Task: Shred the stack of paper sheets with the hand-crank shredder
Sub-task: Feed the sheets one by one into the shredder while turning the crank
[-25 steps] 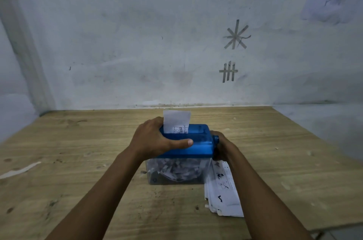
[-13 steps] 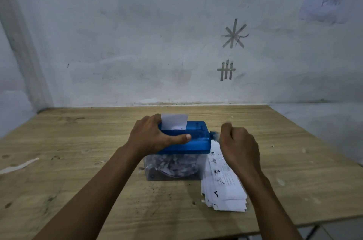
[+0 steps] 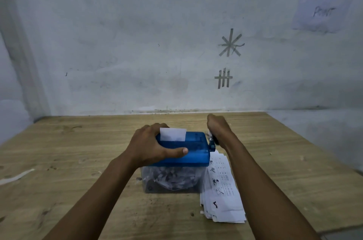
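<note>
The left hand's fingers [image 3: 151,129] curl over the far left edge of the shredder's blue top [image 3: 196,151], and its thumb [image 3: 177,150] lies flat along the near face, so the left hand [image 3: 155,145] grips the shredder from above and holds it down. Just beside those fingers a white sheet [image 3: 172,134] stands upright in the slot, with only a short part of it showing. On the shredder's right side the right hand [image 3: 218,128] is a blurred fist raised above the top's level; its fingers seem to be curled round the dark crank [image 3: 212,142], though the blur hides the grip itself. Under the blue top sits the clear bin [image 3: 149,186], packed with white shreds [image 3: 172,180]. The stack of paper sheets [image 3: 222,190] lies flat on the wooden table [image 3: 78,151], just beside the bin's right wall and under the right forearm, its edges fanned out unevenly. A pale strip [image 3: 17,176] lies near the table's left edge. Behind the table, the wall [image 3: 117,43] carries a star of tape [image 3: 229,43], a tally of tape [image 3: 223,78] below it, and a handwritten note [image 3: 324,4] at upper right.
</note>
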The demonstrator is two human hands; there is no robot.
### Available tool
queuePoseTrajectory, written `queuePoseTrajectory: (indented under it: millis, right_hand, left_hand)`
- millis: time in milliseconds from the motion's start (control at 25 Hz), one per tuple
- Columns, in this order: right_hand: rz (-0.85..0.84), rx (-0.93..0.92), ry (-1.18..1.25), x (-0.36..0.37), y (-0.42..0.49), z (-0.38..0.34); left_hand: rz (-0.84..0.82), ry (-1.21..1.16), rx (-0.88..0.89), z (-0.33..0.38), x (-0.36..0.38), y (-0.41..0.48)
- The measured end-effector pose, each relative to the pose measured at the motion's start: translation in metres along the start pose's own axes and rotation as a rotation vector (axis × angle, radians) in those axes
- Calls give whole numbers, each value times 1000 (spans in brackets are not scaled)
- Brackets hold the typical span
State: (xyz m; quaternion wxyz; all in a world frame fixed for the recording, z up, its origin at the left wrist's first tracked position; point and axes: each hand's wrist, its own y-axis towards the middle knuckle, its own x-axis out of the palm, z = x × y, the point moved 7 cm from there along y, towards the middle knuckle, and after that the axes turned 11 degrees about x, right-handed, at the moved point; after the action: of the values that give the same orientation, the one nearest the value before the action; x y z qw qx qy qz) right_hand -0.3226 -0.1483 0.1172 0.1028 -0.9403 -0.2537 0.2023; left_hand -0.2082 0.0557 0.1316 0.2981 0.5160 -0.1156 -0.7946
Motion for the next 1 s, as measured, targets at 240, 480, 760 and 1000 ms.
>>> queuePoseTrajectory:
  millis: [240, 480, 760, 1000]
  right_hand:
    - [-115, 80, 211, 23, 16, 82]
    - [61, -89, 9, -1, -52, 95]
    - [414, -406, -201, -46, -119, 20]
    - [351, -354, -59, -37, -79, -22]
  left_hand:
    - [25, 88, 5, 9, -4, -1]
    - [-9, 121, -39, 6, -2, -2]
    - [-57, 150, 25, 11, -1, -2]
    - [-94, 155, 49, 16, -3, 0]
